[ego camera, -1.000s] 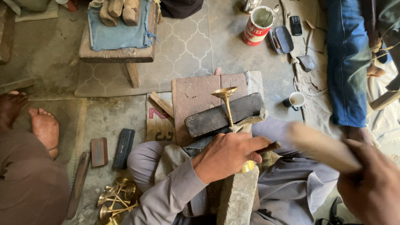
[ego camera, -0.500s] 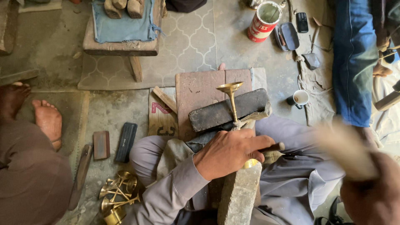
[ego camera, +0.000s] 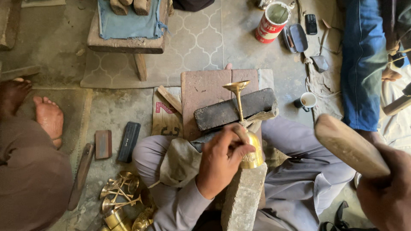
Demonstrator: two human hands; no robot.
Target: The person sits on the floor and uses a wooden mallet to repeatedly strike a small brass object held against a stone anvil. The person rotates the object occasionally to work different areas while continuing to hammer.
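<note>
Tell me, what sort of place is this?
Probably a small floor-level metal workshop. The left hand holds a brass goblet against a stone block, the right hand grips a wooden mallet, and more brass goblets lie heaped on the floor.

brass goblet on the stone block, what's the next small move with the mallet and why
Probably bring the wooden mallet down onto the brass goblet. The right hand holds it raised and clear of the metal, while the left hand grips the goblet on its side against the stone block, stem pointing away, so the cup seems braced for a blow.
</note>
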